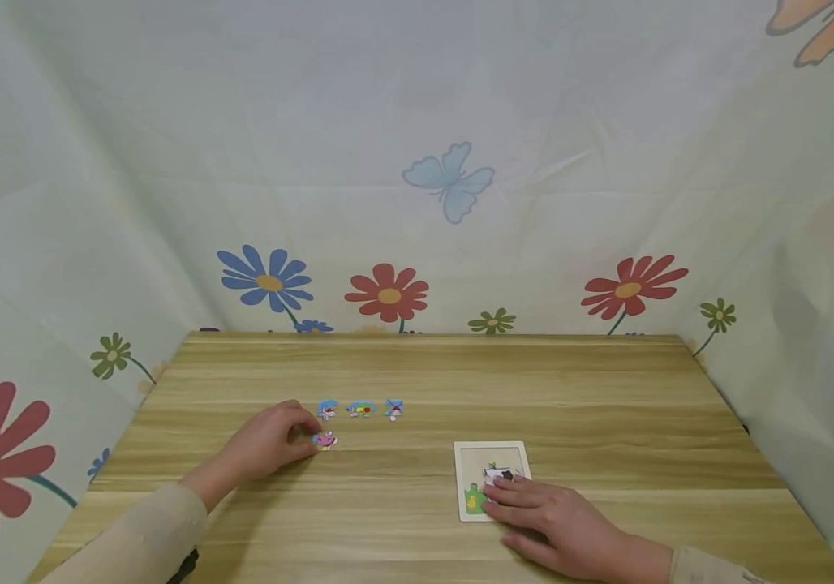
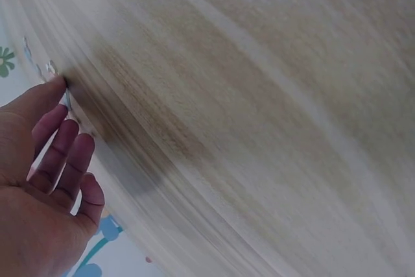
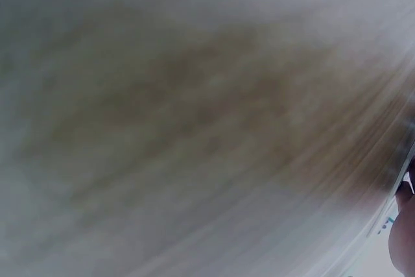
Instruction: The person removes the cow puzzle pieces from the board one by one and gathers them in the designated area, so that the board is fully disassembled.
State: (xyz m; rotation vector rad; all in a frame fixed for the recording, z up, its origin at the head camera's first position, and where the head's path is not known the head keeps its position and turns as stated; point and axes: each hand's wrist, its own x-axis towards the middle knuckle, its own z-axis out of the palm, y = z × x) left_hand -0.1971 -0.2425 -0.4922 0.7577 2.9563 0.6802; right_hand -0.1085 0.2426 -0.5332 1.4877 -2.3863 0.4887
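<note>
My left hand (image 1: 274, 442) holds a small pink-and-purple puzzle piece (image 1: 325, 440) by its left side, between thumb and index finger, at the tabletop. In the left wrist view, the thumb and curved fingers of that hand (image 2: 48, 167) show at the left edge. Just beyond lie three more colourful pieces in a row: a blue one (image 1: 327, 409), a green-and-red one (image 1: 362, 409) and another blue one (image 1: 393, 409). My right hand (image 1: 559, 523) rests with extended fingers on the lower right of a white-framed puzzle board (image 1: 466, 446), hiding part of its cow picture.
The wooden table (image 1: 388, 503) carries the board and pieces. Behind it and at both sides hangs a pale curtain (image 1: 315, 130) printed with flowers and butterflies. The right wrist view shows mostly blurred table surface.
</note>
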